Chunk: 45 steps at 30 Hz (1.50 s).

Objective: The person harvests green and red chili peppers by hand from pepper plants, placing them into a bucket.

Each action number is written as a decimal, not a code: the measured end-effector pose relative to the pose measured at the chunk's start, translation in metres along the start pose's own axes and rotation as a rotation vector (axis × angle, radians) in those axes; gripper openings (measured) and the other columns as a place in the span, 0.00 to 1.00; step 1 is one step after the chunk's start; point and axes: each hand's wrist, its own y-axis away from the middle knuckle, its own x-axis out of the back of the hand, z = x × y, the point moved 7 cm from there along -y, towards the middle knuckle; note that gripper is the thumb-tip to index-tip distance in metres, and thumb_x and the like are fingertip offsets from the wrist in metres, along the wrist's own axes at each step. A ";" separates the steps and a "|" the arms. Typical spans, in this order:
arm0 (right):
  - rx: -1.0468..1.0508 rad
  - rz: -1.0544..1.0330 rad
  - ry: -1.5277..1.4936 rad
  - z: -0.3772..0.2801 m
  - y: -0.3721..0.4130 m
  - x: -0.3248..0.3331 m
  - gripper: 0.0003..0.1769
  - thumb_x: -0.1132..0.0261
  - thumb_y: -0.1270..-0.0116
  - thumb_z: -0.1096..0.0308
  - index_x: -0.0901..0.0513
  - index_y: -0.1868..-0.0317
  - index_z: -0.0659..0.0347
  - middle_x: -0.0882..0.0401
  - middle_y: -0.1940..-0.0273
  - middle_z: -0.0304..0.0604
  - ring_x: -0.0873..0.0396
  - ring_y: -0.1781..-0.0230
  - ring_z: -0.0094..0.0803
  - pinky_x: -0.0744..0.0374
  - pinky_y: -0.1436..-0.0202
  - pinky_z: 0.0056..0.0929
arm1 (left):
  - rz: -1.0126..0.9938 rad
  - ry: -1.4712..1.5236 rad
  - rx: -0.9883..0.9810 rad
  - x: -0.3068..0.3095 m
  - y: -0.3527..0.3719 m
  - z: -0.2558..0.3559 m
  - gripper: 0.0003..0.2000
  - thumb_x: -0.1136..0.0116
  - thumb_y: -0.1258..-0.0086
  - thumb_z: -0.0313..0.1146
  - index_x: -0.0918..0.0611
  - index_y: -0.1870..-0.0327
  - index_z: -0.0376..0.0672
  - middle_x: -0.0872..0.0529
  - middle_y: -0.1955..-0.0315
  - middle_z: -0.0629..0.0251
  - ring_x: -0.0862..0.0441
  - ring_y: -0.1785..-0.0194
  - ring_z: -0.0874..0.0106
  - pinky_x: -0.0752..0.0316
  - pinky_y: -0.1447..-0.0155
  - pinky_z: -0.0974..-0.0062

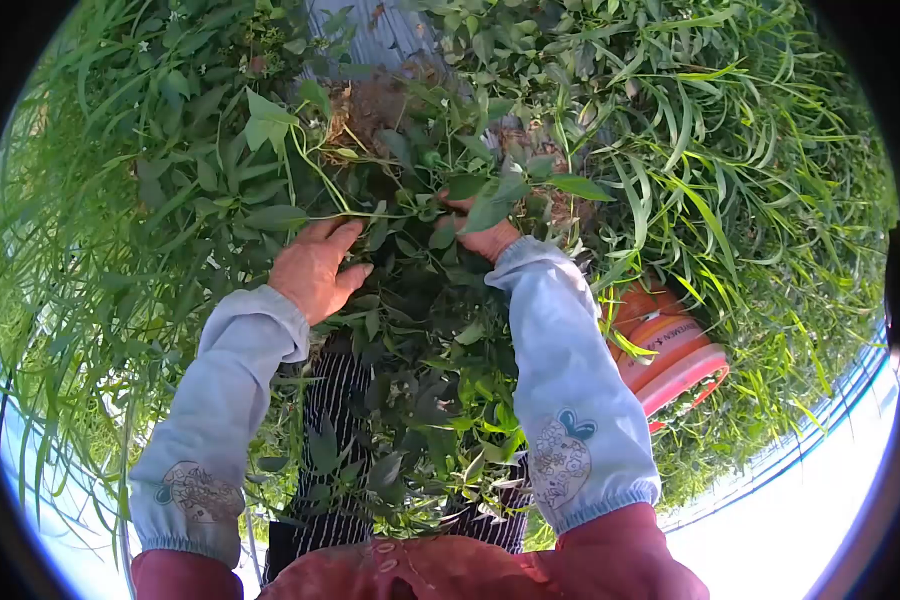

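Among dense green plants, my left hand (315, 268) reaches in from the left, its thumb and forefinger apart beside a pale green stem (320, 178). Its other fingertips are hidden by leaves, so a hold on the stem cannot be made out. My right hand (488, 238) is in the foliage a little to the right, largely covered by a broad leaf (495, 205); what its fingers touch is hidden. A small round green fruit (432, 159) shows just above the hands.
An orange bucket (665, 345) lies tilted in the grass right of my right forearm. Grey sheeting (370, 35) and dry brown straw (375, 110) show beyond the hands. Tall grassy leaves (710, 190) stand at the right. Striped trousers (332, 430) are below.
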 end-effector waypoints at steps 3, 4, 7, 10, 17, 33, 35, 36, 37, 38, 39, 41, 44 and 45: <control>0.029 0.109 -0.032 0.017 0.009 -0.001 0.21 0.35 0.45 0.71 0.25 0.49 0.62 0.26 0.49 0.46 0.26 0.48 0.36 0.27 0.45 0.31 | -0.034 -0.023 -0.091 0.026 -0.012 0.020 0.17 0.42 0.39 0.35 0.23 0.52 0.35 0.20 0.55 0.54 0.21 0.52 0.60 0.26 0.51 0.68; -0.038 0.107 -0.350 0.044 0.004 -0.005 0.18 0.39 0.41 0.71 0.26 0.49 0.61 0.26 0.49 0.47 0.27 0.49 0.36 0.28 0.44 0.32 | -0.143 0.117 0.046 0.037 -0.019 0.021 0.15 0.42 0.38 0.34 0.22 0.54 0.34 0.19 0.59 0.56 0.20 0.55 0.63 0.25 0.54 0.70; -0.177 -0.018 -1.271 0.076 -0.003 -0.024 0.12 0.49 0.33 0.71 0.27 0.51 0.60 0.25 0.51 0.48 0.26 0.54 0.36 0.27 0.47 0.33 | -0.278 0.732 0.213 0.070 -0.037 0.036 0.11 0.46 0.35 0.34 0.19 0.62 0.35 0.16 0.75 0.64 0.17 0.66 0.74 0.24 0.67 0.81; -0.156 -0.186 -1.675 0.065 0.009 -0.032 0.11 0.51 0.31 0.70 0.26 0.52 0.60 0.24 0.55 0.46 0.26 0.58 0.34 0.27 0.50 0.33 | -0.057 1.076 0.265 0.093 -0.075 0.035 0.09 0.46 0.35 0.33 0.19 0.62 0.36 0.17 0.69 0.64 0.19 0.66 0.74 0.22 0.60 0.77; -0.274 0.211 -1.177 0.036 0.025 -0.023 0.11 0.47 0.33 0.71 0.24 0.53 0.63 0.22 0.54 0.48 0.24 0.57 0.36 0.26 0.52 0.29 | -0.219 -0.168 -0.005 0.020 -0.209 0.013 0.14 0.51 0.37 0.23 0.22 0.51 0.32 0.18 0.54 0.58 0.19 0.55 0.64 0.24 0.51 0.71; 0.361 0.155 0.155 0.020 0.011 -0.009 0.10 0.48 0.35 0.72 0.27 0.55 0.65 0.24 0.63 0.47 0.24 0.62 0.38 0.24 0.53 0.35 | -0.242 0.474 -0.093 -0.012 -0.192 0.002 0.24 0.43 0.41 0.42 0.24 0.49 0.32 0.19 0.57 0.50 0.21 0.53 0.64 0.29 0.50 0.70; 0.246 0.262 -0.055 0.012 0.018 -0.006 0.07 0.49 0.35 0.73 0.28 0.58 0.64 0.26 0.66 0.44 0.24 0.67 0.34 0.24 0.57 0.31 | -0.264 0.295 0.011 0.005 -0.188 0.008 0.23 0.49 0.40 0.42 0.23 0.51 0.30 0.17 0.61 0.57 0.21 0.57 0.71 0.28 0.52 0.74; 0.039 0.306 -0.622 0.028 0.011 -0.007 0.04 0.50 0.35 0.73 0.29 0.62 0.63 0.27 0.69 0.42 0.25 0.70 0.32 0.24 0.61 0.28 | -0.179 0.307 -0.024 0.010 -0.189 0.007 0.22 0.50 0.40 0.42 0.22 0.52 0.32 0.17 0.64 0.58 0.21 0.61 0.71 0.28 0.54 0.74; -0.181 0.333 -1.181 0.040 0.007 -0.017 0.03 0.50 0.35 0.74 0.29 0.65 0.62 0.28 0.72 0.40 0.27 0.73 0.29 0.25 0.64 0.25 | -0.093 0.322 -0.063 0.016 -0.191 0.008 0.20 0.50 0.40 0.41 0.21 0.54 0.33 0.17 0.68 0.59 0.22 0.65 0.72 0.28 0.56 0.74; -0.420 0.342 -1.736 0.045 0.009 -0.032 0.05 0.51 0.35 0.74 0.30 0.68 0.61 0.29 0.75 0.38 0.28 0.76 0.27 0.25 0.67 0.22 | -0.163 0.267 -0.067 0.014 -0.197 0.008 0.19 0.50 0.39 0.40 0.21 0.55 0.34 0.17 0.68 0.59 0.22 0.66 0.71 0.28 0.57 0.74; -0.389 0.322 -1.722 0.041 0.009 -0.028 0.05 0.51 0.34 0.73 0.30 0.68 0.61 0.30 0.76 0.38 0.28 0.76 0.27 0.25 0.67 0.23 | -0.237 0.213 -0.068 0.018 -0.200 0.014 0.18 0.51 0.39 0.40 0.20 0.56 0.34 0.17 0.69 0.60 0.22 0.67 0.71 0.28 0.58 0.74; -0.280 0.226 -1.586 0.039 0.007 -0.024 0.07 0.53 0.33 0.68 0.29 0.65 0.60 0.28 0.73 0.39 0.27 0.73 0.30 0.25 0.64 0.24 | -0.237 0.189 -0.082 0.029 -0.196 0.025 0.16 0.52 0.38 0.39 0.19 0.60 0.37 0.18 0.73 0.63 0.23 0.69 0.73 0.28 0.59 0.74; -0.038 0.124 -1.048 0.050 -0.002 -0.015 0.12 0.55 0.31 0.62 0.28 0.57 0.59 0.27 0.64 0.42 0.26 0.63 0.33 0.26 0.53 0.27 | -0.220 0.010 -0.187 0.037 -0.206 0.034 0.13 0.52 0.35 0.32 0.21 0.56 0.35 0.19 0.70 0.65 0.23 0.68 0.77 0.28 0.61 0.77; 0.026 0.131 -0.769 0.047 -0.004 -0.008 0.13 0.55 0.31 0.62 0.29 0.54 0.59 0.27 0.60 0.43 0.27 0.60 0.34 0.27 0.50 0.28 | -0.241 -0.039 -0.220 0.035 -0.209 0.031 0.13 0.51 0.36 0.33 0.21 0.57 0.35 0.19 0.70 0.65 0.22 0.67 0.74 0.27 0.60 0.76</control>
